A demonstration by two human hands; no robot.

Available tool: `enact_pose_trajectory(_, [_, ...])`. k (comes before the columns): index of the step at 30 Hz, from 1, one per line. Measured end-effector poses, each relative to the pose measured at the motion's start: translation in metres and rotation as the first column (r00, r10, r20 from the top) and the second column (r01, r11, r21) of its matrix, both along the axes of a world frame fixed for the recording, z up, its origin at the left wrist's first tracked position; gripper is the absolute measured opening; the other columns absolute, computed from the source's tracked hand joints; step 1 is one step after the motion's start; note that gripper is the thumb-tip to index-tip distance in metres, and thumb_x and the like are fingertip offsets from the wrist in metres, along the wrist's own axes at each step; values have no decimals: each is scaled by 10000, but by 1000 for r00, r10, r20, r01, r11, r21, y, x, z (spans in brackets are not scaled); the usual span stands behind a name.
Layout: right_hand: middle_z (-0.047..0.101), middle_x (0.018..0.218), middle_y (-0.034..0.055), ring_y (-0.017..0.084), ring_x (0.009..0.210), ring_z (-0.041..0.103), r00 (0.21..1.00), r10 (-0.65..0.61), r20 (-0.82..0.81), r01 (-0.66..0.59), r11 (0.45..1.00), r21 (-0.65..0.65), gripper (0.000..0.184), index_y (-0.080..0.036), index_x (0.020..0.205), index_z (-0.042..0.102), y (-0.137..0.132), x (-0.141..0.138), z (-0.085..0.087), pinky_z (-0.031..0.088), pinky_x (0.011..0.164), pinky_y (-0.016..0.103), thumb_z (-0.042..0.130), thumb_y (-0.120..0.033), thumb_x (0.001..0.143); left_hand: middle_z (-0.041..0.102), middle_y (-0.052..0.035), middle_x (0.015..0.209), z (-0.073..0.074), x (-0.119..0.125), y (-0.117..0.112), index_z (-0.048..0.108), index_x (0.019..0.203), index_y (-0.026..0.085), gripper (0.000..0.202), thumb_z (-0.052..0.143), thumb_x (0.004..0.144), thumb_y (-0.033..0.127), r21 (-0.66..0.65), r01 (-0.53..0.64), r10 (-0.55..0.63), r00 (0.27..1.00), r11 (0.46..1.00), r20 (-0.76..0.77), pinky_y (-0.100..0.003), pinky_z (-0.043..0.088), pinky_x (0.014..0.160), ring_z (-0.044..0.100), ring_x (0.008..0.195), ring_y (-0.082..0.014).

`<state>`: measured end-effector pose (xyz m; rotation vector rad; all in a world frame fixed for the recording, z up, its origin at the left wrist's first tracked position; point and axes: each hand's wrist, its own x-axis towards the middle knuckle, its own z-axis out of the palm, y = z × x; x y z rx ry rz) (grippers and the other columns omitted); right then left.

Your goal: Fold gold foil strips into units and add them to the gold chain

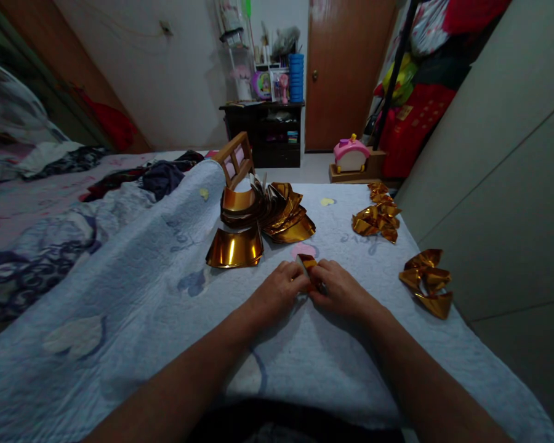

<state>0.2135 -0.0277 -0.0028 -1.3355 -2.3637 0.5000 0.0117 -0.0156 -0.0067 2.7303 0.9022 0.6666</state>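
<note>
Both hands meet over the bedspread, pinching one piece of shiny gold foil paper (307,261) between them. My left hand (284,286) grips its left side, and my right hand (335,284) closes on its right side; the fingers hide most of it. Beyond my left hand lies a short stack of flat gold foil sheets (235,248), with a larger fanned pile of gold foil sheets (286,215) behind it. To the right of my right hand rest several folded gold foil pieces (427,280), and farther back is another cluster of folded gold foil pieces (376,215).
A pale blue quilted bedspread (166,344) lies under everything, rising in a ridge on the left. Rumpled clothes (161,177) lie beyond that ridge. A wooden frame (235,159) stands behind the foil pile. A pale cabinet (503,184) borders the right side.
</note>
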Motion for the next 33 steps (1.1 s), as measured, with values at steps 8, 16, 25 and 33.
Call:
enact_pose_trajectory(8, [589, 912, 54, 198, 854, 507, 999, 6, 31, -6, 1000, -24, 127, -179, 864, 568, 1, 1, 3, 392, 771, 322, 662, -144, 787, 623, -63, 884, 1, -1, 4, 679, 933, 164, 147, 538, 973, 173, 63, 31, -31, 1000, 998, -1, -321, 469, 778, 547, 837, -191])
enact_pose_trajectory(16, [610, 954, 71, 199, 885, 510, 999, 6, 51, -7, 1000, 22, 160, -167, 936, 620, -2, -2, 0, 400, 809, 327, 566, -56, 833, 614, -67, 1013, -4, -4, 5, 638, 1062, 197, 135, 607, 932, 176, -11, 59, -56, 985, 998, 162, -363, 527, 856, 596, 967, -213])
enact_pose_trajectory(25, [594, 960, 71, 198, 893, 519, 1000, -25, -1, 25, 997, 69, 185, -168, 929, 650, 5, 2, -7, 427, 818, 321, 554, -30, 854, 452, -93, 1250, -13, -7, 9, 386, 1277, 238, 624, 544, 730, -17, -46, -117, 125, 957, 992, 264, -361, 567, 863, 550, 1118, -227])
enact_pose_trajectory(33, [580, 922, 51, 179, 848, 530, 985, 25, -169, -2, 991, 131, 178, -184, 927, 640, 7, 2, -14, 444, 766, 290, 536, -42, 901, 539, -49, 997, -13, -10, 15, 468, 1034, 207, 336, 530, 771, 7, 17, -213, 198, 935, 977, 295, -341, 535, 830, 571, 946, -203])
